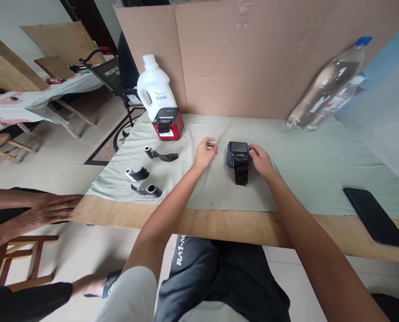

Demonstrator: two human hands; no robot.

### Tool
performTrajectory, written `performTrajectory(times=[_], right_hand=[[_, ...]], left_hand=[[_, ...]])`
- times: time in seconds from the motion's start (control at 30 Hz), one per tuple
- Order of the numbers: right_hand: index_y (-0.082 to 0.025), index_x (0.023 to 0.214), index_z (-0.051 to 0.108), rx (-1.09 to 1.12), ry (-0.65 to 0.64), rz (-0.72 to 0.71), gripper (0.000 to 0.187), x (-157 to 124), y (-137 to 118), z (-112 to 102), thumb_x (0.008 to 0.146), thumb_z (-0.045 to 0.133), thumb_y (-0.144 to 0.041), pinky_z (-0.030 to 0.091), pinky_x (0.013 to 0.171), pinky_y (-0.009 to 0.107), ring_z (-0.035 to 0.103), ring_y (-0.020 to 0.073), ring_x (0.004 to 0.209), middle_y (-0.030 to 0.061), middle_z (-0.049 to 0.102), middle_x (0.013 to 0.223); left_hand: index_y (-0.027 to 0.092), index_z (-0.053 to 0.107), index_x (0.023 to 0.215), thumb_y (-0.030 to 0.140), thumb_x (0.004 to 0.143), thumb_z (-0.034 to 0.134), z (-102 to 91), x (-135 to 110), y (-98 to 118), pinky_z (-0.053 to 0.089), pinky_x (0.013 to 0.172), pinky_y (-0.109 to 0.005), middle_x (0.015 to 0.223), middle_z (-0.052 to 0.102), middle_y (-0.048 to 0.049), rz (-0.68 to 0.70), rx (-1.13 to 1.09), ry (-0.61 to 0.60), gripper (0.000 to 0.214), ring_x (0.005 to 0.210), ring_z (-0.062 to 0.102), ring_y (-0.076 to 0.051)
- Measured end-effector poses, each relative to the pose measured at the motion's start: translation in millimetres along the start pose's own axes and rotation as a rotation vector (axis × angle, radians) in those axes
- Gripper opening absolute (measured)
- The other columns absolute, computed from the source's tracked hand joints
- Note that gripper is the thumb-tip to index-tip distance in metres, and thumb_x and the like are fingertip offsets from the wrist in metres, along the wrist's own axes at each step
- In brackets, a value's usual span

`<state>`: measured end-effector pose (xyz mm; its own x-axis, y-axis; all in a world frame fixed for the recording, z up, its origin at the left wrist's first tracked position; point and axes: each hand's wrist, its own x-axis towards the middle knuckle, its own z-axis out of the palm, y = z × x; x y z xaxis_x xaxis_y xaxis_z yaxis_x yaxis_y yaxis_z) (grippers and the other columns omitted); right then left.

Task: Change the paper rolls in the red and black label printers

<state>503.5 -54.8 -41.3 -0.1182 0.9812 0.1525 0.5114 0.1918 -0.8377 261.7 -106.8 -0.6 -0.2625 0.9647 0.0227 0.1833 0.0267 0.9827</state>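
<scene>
A small dark blue printer [237, 152] sits on the pale green cloth [313, 165], with a strip of black glossy film [241, 172] hanging out of its front. My right hand [261, 160] rests against the printer's right side, fingers curled on its edge. Left of the printer, and not touching it, my left hand [206, 152] hovers just above the cloth with its fingers loosely curled and nothing in them. Three short rolls of black film [161, 154] [136, 174] [147, 190] lie further left on the cloth.
A red and black label printer [167, 124] and a white detergent bottle [152, 87] stand at the back left. A clear plastic bottle [326, 87] leans on the cardboard wall. A black phone [375, 216] lies at right. Another person's hand [48, 209] rests at the table's left corner.
</scene>
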Motion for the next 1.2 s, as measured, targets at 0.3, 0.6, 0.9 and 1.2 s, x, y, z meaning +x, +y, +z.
performTrajectory(times=[0.3, 0.6, 0.9, 1.2], right_hand=[[-0.018, 0.154, 0.054, 0.175, 0.012, -0.011, 0.072, 20, 6, 22, 0.098, 0.043, -0.062, 0.032, 0.13, 0.043, 0.048, 0.0228, 0.153, 0.0123, 0.052, 0.164], [-0.023, 0.149, 0.059, 0.149, -0.007, -0.01, 0.081, 13, 2, 18, 0.096, 0.037, -0.08, 0.034, 0.129, 0.046, 0.051, 0.0269, 0.149, 0.0105, 0.058, 0.158], [-0.024, 0.148, 0.059, 0.134, -0.013, 0.015, 0.081, 11, -1, 19, 0.098, 0.03, -0.08, 0.036, 0.127, 0.044, 0.054, 0.026, 0.145, 0.0089, 0.061, 0.155], [-0.021, 0.151, 0.058, 0.179, -0.017, 0.005, 0.079, 11, 1, 18, 0.098, 0.039, -0.077, 0.035, 0.128, 0.046, 0.053, 0.0273, 0.147, 0.0108, 0.058, 0.158]], left_hand=[[0.015, 0.061, 0.116, 0.005, 0.078, 0.06, 53.0, 57, -20, 0.048, 0.061, -0.019, 0.068, 0.052, 0.0052, -0.291, -0.162, -0.248, 0.04, 0.059, 0.051, -0.008], [0.017, 0.061, 0.118, 0.0, 0.071, 0.061, 37.8, 57, -23, 0.046, 0.061, -0.018, 0.081, 0.056, 0.0044, -0.29, -0.269, -0.379, 0.049, 0.065, 0.054, -0.007], [0.019, 0.058, 0.121, 0.0, 0.075, 0.058, 38.5, 56, -27, 0.037, 0.051, -0.016, 0.071, 0.05, 0.0073, -0.264, -0.216, -0.383, 0.049, 0.06, 0.053, -0.007], [0.018, 0.058, 0.121, -0.001, 0.081, 0.055, 40.6, 53, -20, 0.038, 0.05, -0.015, 0.068, 0.05, 0.0074, -0.286, -0.196, -0.356, 0.045, 0.06, 0.055, -0.006]])
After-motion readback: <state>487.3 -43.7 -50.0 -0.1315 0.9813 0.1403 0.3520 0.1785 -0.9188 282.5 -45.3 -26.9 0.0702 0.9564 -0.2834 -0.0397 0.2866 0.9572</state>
